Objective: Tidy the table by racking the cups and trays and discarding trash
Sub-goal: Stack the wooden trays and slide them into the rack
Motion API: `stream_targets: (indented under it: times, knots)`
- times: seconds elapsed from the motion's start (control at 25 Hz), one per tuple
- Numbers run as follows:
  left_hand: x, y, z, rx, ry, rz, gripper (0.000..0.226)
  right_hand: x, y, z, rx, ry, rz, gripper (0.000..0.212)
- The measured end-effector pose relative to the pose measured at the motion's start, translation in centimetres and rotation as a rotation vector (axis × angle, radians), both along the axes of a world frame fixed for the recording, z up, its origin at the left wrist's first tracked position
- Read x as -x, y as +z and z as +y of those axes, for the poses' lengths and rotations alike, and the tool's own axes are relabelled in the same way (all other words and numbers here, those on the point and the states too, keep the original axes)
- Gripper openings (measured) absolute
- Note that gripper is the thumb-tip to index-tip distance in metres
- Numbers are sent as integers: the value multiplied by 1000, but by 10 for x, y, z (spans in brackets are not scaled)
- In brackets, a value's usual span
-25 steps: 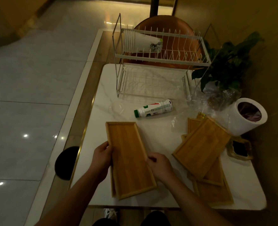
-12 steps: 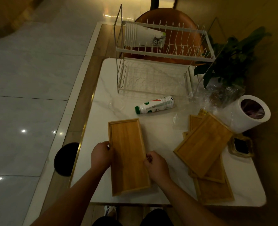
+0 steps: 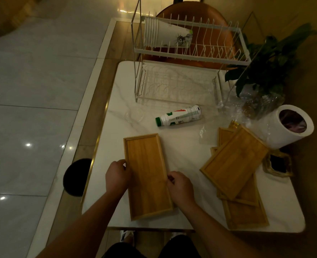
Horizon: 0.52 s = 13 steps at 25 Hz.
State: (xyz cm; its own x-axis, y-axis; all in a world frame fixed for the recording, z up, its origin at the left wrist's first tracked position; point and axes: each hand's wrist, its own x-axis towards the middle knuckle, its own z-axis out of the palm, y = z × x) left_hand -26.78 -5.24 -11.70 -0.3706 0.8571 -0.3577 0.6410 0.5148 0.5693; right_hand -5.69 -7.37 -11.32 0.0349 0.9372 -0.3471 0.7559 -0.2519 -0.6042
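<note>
A long wooden tray (image 3: 146,172) lies near the front of the white marble table (image 3: 181,142). My left hand (image 3: 117,176) grips its left edge and my right hand (image 3: 180,187) grips its right edge. A pile of several more wooden trays (image 3: 235,164) sits at the right. A white bottle with a green cap (image 3: 179,116) lies on its side in the middle. A two-tier white wire rack (image 3: 187,54) stands at the back, with a stack of white cups (image 3: 165,35) lying on its top tier. Clear plastic wrap (image 3: 206,131) lies beside the tray pile.
A tilted white bin (image 3: 284,131) with a dark liner stands at the right edge. A potted plant (image 3: 269,64) wrapped in clear film is behind it. A gold-rimmed dark dish (image 3: 278,164) sits at the far right. A black bin (image 3: 74,177) stands on the floor left of the table.
The tray between my hands has turned from a slant to nearly straight, and its lower end has settled flat on the table. Both hands stayed on its edges.
</note>
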Motion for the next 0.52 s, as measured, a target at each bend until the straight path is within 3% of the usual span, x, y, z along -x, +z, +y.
stream_targets:
  times: [0.52]
  knots:
    - [-3, 0, 1, 5, 91, -146, 44, -4, -3, 0, 65, -73, 71, 18]
